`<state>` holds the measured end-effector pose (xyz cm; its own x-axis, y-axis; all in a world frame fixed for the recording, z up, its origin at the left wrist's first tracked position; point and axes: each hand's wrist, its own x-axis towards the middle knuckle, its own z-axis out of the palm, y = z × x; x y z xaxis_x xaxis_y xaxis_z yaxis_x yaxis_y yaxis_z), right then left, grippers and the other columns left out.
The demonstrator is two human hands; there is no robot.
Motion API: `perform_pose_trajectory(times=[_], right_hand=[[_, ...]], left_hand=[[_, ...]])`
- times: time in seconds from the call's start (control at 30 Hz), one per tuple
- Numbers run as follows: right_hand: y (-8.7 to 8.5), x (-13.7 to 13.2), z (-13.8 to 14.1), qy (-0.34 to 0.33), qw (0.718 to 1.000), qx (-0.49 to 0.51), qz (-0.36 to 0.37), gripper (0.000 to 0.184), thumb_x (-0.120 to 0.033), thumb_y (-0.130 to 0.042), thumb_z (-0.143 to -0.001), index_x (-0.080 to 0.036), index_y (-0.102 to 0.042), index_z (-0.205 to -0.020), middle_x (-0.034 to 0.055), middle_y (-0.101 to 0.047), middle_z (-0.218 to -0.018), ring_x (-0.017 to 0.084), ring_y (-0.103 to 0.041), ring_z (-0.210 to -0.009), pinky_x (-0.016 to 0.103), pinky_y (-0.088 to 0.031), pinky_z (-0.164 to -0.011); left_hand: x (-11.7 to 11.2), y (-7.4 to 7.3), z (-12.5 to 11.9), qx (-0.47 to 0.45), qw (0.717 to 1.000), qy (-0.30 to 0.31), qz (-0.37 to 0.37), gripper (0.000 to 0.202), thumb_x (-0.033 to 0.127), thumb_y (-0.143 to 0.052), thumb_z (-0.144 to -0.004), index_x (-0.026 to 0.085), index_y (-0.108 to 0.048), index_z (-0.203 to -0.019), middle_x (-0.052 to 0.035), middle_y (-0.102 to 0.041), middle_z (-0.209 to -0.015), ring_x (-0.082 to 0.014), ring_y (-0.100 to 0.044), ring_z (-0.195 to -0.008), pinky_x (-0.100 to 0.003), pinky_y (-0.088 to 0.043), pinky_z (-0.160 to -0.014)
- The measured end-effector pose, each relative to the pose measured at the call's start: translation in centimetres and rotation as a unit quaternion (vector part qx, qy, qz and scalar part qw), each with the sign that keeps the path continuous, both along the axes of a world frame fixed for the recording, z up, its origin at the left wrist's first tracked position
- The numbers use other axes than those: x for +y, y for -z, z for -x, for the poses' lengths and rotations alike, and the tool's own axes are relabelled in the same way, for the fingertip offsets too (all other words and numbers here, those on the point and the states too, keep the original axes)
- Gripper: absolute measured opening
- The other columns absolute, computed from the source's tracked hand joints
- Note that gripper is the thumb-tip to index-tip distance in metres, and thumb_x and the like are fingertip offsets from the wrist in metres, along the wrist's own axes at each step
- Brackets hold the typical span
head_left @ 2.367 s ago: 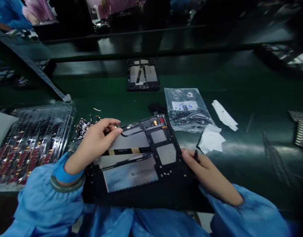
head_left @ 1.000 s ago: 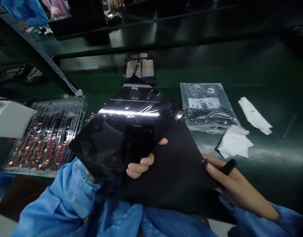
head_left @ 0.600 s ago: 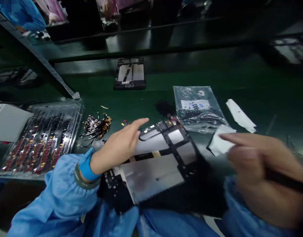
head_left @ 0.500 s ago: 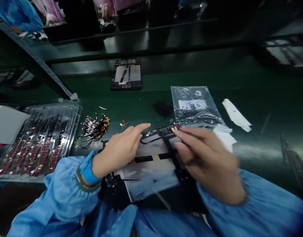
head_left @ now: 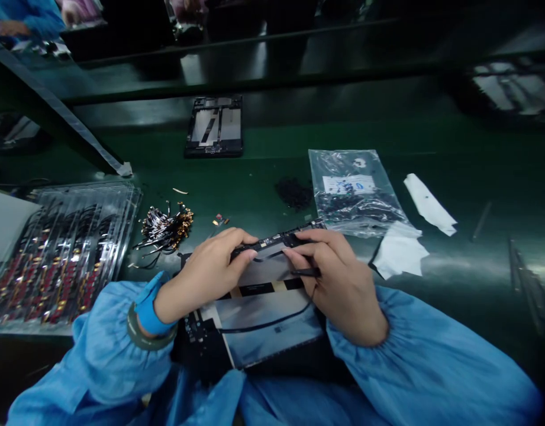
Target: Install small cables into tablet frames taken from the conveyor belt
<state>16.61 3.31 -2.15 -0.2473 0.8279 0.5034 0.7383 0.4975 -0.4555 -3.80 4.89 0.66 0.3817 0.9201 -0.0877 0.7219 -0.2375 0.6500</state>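
An opened tablet [head_left: 263,316] with silvery battery panels and dark strips rests tilted in front of my body. My left hand [head_left: 212,263] is closed on its far edge, thumb inside and fingers over the rim. My right hand [head_left: 338,281] pinches the same edge farther right, thumb and index finger at the small parts along it. A short dark strip [head_left: 305,272] shows by the curled fingers of that hand; whether it is held I cannot tell. A thin black cable [head_left: 267,325] curves across the panels.
To the left, a clear plastic tray [head_left: 130,219] holds rows of small parts, beside a pile of short cables [head_left: 165,228]. Another opened tablet [head_left: 214,127] lies at the back. A clear bag [head_left: 352,183], black bits [head_left: 293,192], white paper [head_left: 400,251] and tweezers [head_left: 527,281] lie around.
My right hand has moved left along the tablet's edge, away from the red piece at the corner. My left thumb and fingers have closed onto the rim. The black cable now curves over the panels.
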Motion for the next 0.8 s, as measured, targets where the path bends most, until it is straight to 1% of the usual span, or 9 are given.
perform_pose_trajectory(times=[0.07,0.2,0.27,0.37,0.47,0.57,0.8], right_hand=[[-0.6,-0.3,-0.1,-0.01,1.0,0.018,0.016,0.005,-0.019,-0.052,-0.09,-0.02,-0.056,-0.087,0.0076,-0.062,-0.098,0.018,-0.064,-0.09,0.029,-0.054,-0.069],[-2.4,-0.9,-0.3,-0.056,0.99,0.068,0.108,0.008,-0.021,-0.054,-0.089,-0.021,-0.056,-0.081,0.004,-0.061,-0.088,0.014,-0.063,-0.081,0.024,-0.053,-0.067],[-2.7,-0.9,-0.3,-0.059,0.986,0.084,0.128,0.009,-0.021,-0.055,-0.088,-0.022,-0.057,-0.079,0.0031,-0.061,-0.086,0.013,-0.063,-0.079,0.023,-0.053,-0.066],[-2.1,-0.3,-0.3,-0.014,0.992,0.079,0.096,0.007,-0.023,-0.058,-0.087,-0.022,-0.056,-0.08,0.0039,-0.062,-0.087,0.016,-0.063,-0.082,0.026,-0.054,-0.067],[-1.1,0.1,-0.2,0.02,0.996,0.049,0.075,0.008,-0.025,-0.057,-0.087,-0.022,-0.057,-0.08,0.0057,-0.062,-0.093,0.018,-0.064,-0.087,0.029,-0.054,-0.069],[-0.8,0.2,-0.2,0.024,0.997,0.035,0.069,0.009,-0.026,-0.056,-0.088,-0.022,-0.056,-0.08,0.0062,-0.062,-0.095,0.018,-0.064,-0.089,0.03,-0.055,-0.069],[-0.9,0.0,-0.1,0.019,0.997,0.026,0.066,0.007,-0.022,-0.057,-0.088,-0.022,-0.056,-0.081,0.0064,-0.062,-0.095,0.018,-0.063,-0.09,0.028,-0.055,-0.067]], left_hand=[[0.1,0.1,0.0,-0.011,1.0,-0.005,0.01,0.018,0.028,-0.048,-0.091,0.021,-0.059,-0.104,-0.004,-0.065,-0.101,-0.02,-0.062,-0.094,-0.031,-0.048,-0.077],[0.0,0.1,-0.2,-0.001,1.0,-0.002,0.024,0.02,0.027,-0.046,-0.092,0.021,-0.058,-0.106,-0.0041,-0.065,-0.104,-0.0205,-0.061,-0.096,-0.033,-0.048,-0.078],[0.0,0.0,-0.3,-0.005,1.0,-0.002,0.029,0.02,0.027,-0.046,-0.092,0.022,-0.059,-0.106,-0.0038,-0.065,-0.104,-0.0203,-0.061,-0.095,-0.032,-0.048,-0.078],[0.0,-0.1,-0.3,-0.01,1.0,-0.003,0.028,0.02,0.028,-0.047,-0.092,0.022,-0.059,-0.106,-0.0035,-0.065,-0.103,-0.0198,-0.061,-0.094,-0.032,-0.048,-0.076],[-0.1,-0.2,-0.3,-0.008,1.0,-0.007,0.029,0.02,0.028,-0.046,-0.092,0.023,-0.059,-0.106,-0.0034,-0.065,-0.103,-0.02,-0.061,-0.093,-0.032,-0.048,-0.075],[-0.1,-0.2,-0.4,-0.01,0.999,-0.012,0.036,0.02,0.028,-0.047,-0.091,0.024,-0.059,-0.107,-0.003,-0.065,-0.104,-0.0203,-0.061,-0.094,-0.032,-0.048,-0.076],[-0.2,-0.2,-0.3,-0.005,0.999,-0.008,0.033,0.021,0.028,-0.047,-0.092,0.024,-0.059,-0.108,-0.0026,-0.065,-0.105,-0.0203,-0.061,-0.095,-0.032,-0.047,-0.077]])
